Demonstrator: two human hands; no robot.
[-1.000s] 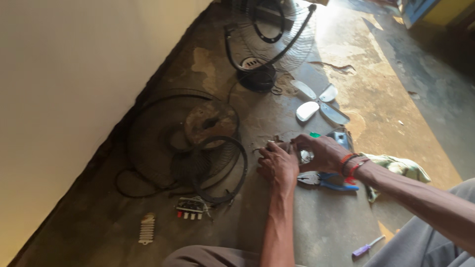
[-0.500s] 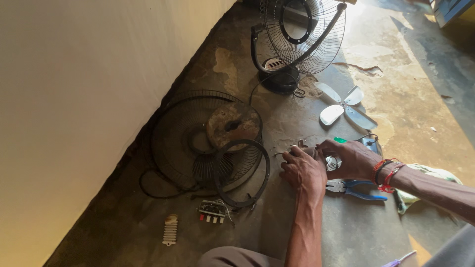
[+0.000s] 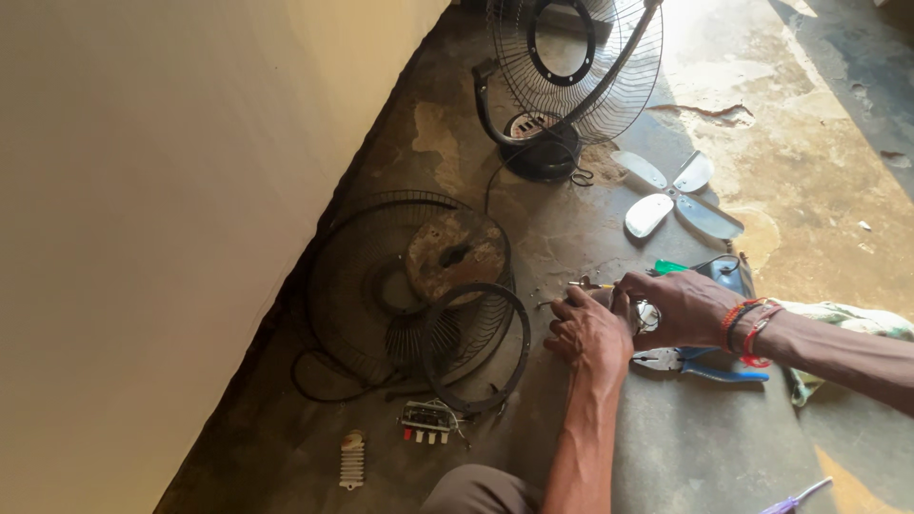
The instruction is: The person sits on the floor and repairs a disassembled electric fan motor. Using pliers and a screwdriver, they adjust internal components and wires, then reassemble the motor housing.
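My left hand (image 3: 588,333) and my right hand (image 3: 674,306) meet low over the concrete floor, both closed around a small metal fan part (image 3: 645,315) that is mostly hidden between them. A thin tool tip with wires (image 3: 583,285) sticks out to the left of my fingers. Red thread bands circle my right wrist. Blue-handled pliers (image 3: 703,364) lie on the floor just under my right hand. A green-handled screwdriver (image 3: 669,267) lies just beyond my hands.
A black wire fan guard (image 3: 409,286) lies flat by the cream wall, a smaller guard ring (image 3: 476,347) leaning on it. A fan stand with an upright grille (image 3: 571,67) stands farther off, white fan blades (image 3: 676,195) beside it. A switch block (image 3: 427,422) and a small white ribbed piece (image 3: 353,460) lie near my knee.
The view has shifted so the floor items slide right and appear nearer. My hands stay together on the small part, with little movement between them.
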